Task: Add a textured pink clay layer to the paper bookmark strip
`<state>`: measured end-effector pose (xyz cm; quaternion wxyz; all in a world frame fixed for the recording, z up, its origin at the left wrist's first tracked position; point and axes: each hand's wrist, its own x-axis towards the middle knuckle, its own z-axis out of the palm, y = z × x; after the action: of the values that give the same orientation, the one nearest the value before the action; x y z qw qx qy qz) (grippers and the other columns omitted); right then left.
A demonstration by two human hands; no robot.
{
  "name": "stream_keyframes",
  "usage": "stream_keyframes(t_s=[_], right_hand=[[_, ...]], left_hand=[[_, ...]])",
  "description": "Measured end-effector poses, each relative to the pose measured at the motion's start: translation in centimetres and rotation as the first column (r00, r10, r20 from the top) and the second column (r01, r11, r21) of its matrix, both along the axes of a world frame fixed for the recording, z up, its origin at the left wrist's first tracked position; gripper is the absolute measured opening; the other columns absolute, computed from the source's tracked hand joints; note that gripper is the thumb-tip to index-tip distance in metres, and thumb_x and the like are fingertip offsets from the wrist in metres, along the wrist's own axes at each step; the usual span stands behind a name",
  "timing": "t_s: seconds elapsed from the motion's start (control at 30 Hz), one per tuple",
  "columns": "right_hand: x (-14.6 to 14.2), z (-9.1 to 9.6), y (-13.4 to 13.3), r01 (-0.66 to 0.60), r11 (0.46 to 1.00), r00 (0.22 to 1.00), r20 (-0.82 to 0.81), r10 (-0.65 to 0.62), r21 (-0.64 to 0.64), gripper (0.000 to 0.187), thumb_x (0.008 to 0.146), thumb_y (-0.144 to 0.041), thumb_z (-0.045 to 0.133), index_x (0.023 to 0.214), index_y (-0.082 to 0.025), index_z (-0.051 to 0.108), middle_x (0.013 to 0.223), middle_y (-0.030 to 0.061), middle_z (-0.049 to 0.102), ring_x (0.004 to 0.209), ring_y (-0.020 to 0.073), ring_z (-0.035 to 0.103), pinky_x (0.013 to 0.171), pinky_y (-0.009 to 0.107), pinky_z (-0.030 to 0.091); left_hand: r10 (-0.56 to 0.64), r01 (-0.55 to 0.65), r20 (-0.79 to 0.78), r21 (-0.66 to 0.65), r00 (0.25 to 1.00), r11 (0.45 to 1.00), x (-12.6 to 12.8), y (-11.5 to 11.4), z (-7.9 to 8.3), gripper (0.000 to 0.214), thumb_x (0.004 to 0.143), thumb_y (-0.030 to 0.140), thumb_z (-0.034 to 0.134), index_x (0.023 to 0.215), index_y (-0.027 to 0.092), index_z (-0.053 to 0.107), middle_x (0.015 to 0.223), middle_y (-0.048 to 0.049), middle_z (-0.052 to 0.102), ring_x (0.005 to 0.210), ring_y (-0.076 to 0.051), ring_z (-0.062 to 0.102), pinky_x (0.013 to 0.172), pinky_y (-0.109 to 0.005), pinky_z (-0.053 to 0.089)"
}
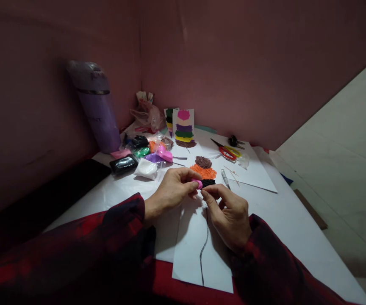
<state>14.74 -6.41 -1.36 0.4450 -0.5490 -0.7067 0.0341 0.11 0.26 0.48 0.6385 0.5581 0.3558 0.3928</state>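
Note:
My left hand (pixel 172 190) pinches a small lump of pink clay (pixel 198 183) between thumb and fingers. My right hand (pixel 229 212) meets it from the right, its fingertips closed on the same pink lump. Both hover over a white sheet (pixel 198 250) that bears a black line and layered clay shapes: a brown patch (pixel 203 161), an orange patch (pixel 203 171) and a black patch (pixel 208 182) just behind the fingers. Red and black sleeves cover both forearms.
Packets of coloured clay (pixel 145 154) lie at the left, beside a purple bottle (pixel 95 108). A finished clay card (pixel 184 127) leans on the pink wall. Red and yellow scissors (pixel 229 151) and a metal tool (pixel 225 178) lie to the right.

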Motion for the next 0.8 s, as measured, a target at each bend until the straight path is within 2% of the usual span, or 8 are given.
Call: stream_keyframes(t_s=[0.17, 0.27, 0.37, 0.6, 0.8], right_hand=[[0.01, -0.03, -0.02, -0.001, 1.000, 1.000, -0.006, 0.001, 0.006, 0.010, 0.089, -0.024, 0.059, 0.082, -0.021, 0.066, 0.068, -0.0016, 0.067, 0.051, 0.0105, 0.056, 0.046, 0.022, 0.040], [0.03, -0.09, -0.01, 0.004, 1.000, 1.000, 0.004, -0.004, -0.005, 0.011, 0.089, -0.024, 0.058, 0.082, -0.020, 0.066, 0.069, -0.0013, 0.067, 0.051, 0.0102, 0.056, 0.045, 0.022, 0.039], [0.04, -0.13, 0.03, 0.009, 1.000, 1.000, 0.008, -0.009, -0.001, 0.011, 0.089, -0.025, 0.058, 0.082, -0.020, 0.066, 0.069, -0.0011, 0.067, 0.050, 0.0100, 0.055, 0.045, 0.022, 0.039], [-0.02, -0.02, 0.06, 0.009, 1.000, 1.000, 0.009, -0.009, 0.005, 0.011, 0.089, -0.024, 0.058, 0.082, -0.020, 0.065, 0.068, -0.0009, 0.067, 0.050, 0.0101, 0.055, 0.044, 0.022, 0.040], [-0.06, 0.01, 0.06, 0.003, 1.000, 1.000, 0.009, -0.004, 0.022, 0.011, 0.089, -0.025, 0.059, 0.081, -0.020, 0.065, 0.067, -0.0014, 0.067, 0.050, 0.0103, 0.056, 0.047, 0.022, 0.042]], left_hand=[[0.008, -0.008, 0.035, -0.004, 0.999, 1.000, -0.04, -0.04, -0.17, 0.021, 0.073, 0.012, 0.066, 0.093, 0.009, 0.065, 0.072, -0.0002, 0.064, 0.056, -0.008, 0.056, 0.059, -0.025, 0.046], [0.021, -0.021, 0.054, -0.005, 0.998, 1.000, -0.06, -0.03, -0.27, 0.026, 0.068, 0.012, 0.069, 0.093, 0.011, 0.062, 0.077, -0.0001, 0.064, 0.059, -0.008, 0.057, 0.059, -0.024, 0.046], [0.023, -0.023, 0.030, 0.018, 0.999, 1.000, -0.05, 0.03, -0.25, 0.021, 0.066, 0.010, 0.070, 0.084, 0.011, 0.061, 0.072, 0.0015, 0.061, 0.058, -0.008, 0.055, 0.055, -0.021, 0.044], [0.014, -0.014, -0.039, 0.004, 0.999, 1.000, 0.02, -0.08, 0.29, 0.008, 0.074, 0.010, 0.065, 0.081, 0.010, 0.064, 0.065, 0.0023, 0.061, 0.049, -0.006, 0.054, 0.050, -0.021, 0.045], [0.018, -0.018, -0.004, -0.044, 1.000, 0.999, 0.12, -0.13, 0.13, 0.019, 0.074, 0.004, 0.063, 0.092, 0.009, 0.067, 0.065, 0.0018, 0.062, 0.051, -0.008, 0.057, 0.055, -0.024, 0.046]])
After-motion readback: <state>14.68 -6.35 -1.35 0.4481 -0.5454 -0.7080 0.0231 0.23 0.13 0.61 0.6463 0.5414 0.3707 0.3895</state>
